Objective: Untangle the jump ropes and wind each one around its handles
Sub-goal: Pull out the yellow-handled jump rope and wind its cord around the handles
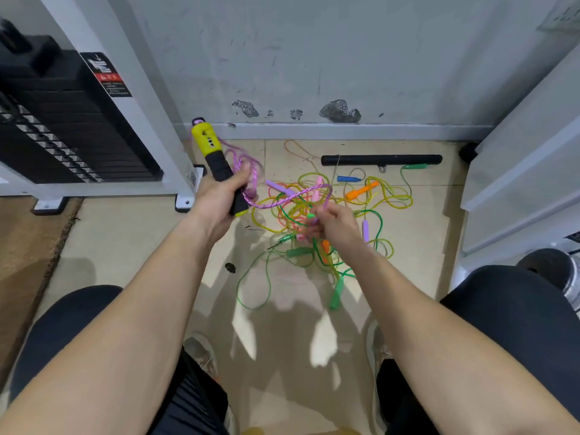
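1. Left hand grips yellow-black handle, pink rope coiled at its thumb.
2. Right hand apparently pinches that rope (blurred), tangle directly beneath.
3. Risk: tugging cinches knots; loose coils slip off.

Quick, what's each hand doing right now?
Left hand: grips the yellow and black handle.
Right hand: fingers curled, pinching the pink rope above the tangled pile.
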